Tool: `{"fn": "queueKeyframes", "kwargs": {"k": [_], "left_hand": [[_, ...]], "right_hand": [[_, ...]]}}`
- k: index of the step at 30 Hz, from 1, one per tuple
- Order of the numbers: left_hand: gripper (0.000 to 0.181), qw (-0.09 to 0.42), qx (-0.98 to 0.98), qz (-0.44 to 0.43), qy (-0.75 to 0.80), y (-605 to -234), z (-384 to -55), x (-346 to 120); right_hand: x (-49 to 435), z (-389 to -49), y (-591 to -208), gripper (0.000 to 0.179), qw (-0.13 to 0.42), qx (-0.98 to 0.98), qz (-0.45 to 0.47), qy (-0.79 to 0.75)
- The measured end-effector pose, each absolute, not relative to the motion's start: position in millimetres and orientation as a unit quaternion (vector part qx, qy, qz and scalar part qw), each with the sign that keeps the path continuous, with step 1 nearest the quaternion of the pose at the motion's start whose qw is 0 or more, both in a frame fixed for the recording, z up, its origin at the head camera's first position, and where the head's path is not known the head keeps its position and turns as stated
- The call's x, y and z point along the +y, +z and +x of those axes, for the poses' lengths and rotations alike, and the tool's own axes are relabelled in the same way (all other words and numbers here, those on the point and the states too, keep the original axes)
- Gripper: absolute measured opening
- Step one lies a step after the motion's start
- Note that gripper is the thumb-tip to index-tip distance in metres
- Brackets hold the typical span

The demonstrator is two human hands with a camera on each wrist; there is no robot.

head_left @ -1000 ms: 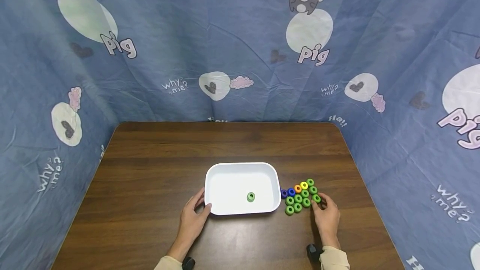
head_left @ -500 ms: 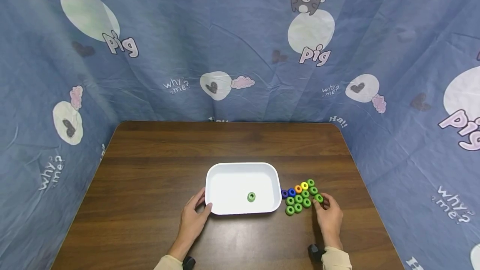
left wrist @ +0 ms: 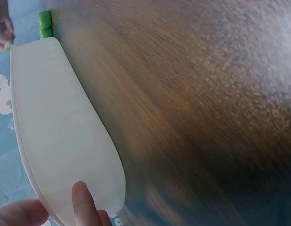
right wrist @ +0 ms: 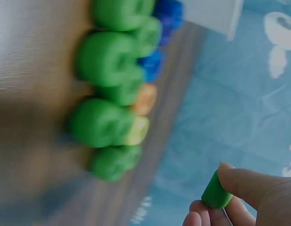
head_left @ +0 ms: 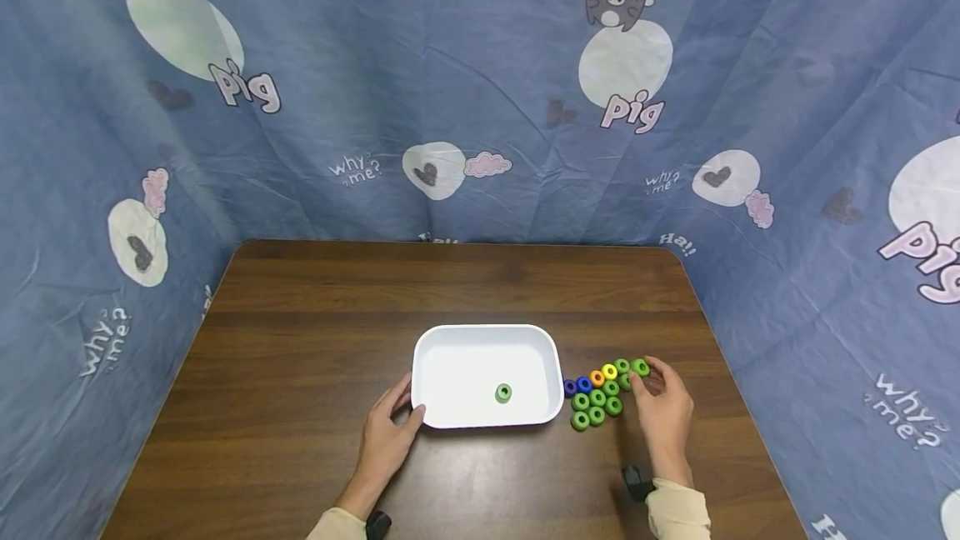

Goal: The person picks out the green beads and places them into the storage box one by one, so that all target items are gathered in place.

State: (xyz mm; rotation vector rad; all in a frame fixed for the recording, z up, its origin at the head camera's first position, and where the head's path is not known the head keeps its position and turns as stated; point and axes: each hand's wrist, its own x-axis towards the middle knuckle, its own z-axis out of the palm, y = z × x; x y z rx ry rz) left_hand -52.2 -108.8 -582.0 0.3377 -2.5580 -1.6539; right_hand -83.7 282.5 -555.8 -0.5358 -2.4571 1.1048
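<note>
Pinched in the right hand, a green bead has moved farther along the right edge of the bead cluster, apparently now lifted free; the left hand still grips the white tray at its left end.

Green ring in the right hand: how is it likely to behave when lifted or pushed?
The green ring is probably stiff: its sides look undented where the right hand pinches it. It is likely light, being small beside that hand. Its round side suggests it might roll if pushed on edge.
</note>
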Motion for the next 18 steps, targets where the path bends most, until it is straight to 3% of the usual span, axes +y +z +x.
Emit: {"fn": "queueKeyframes", "kwargs": {"k": [10, 18], "left_hand": [[0.055, 0.043, -0.832, 0.105, -0.543, -582.2, -51.7, -108.0], [0.055, 0.048, -0.832, 0.104, -0.543, -580.8, -51.2, -108.8]], "right_hand": [[253.0, -94.8, -511.0, 0.038, 0.227, -0.87, -0.15, 0.411], [216.4, -105.6, -503.5, 0.036, 0.24, -0.869, -0.056, 0.43]]}}
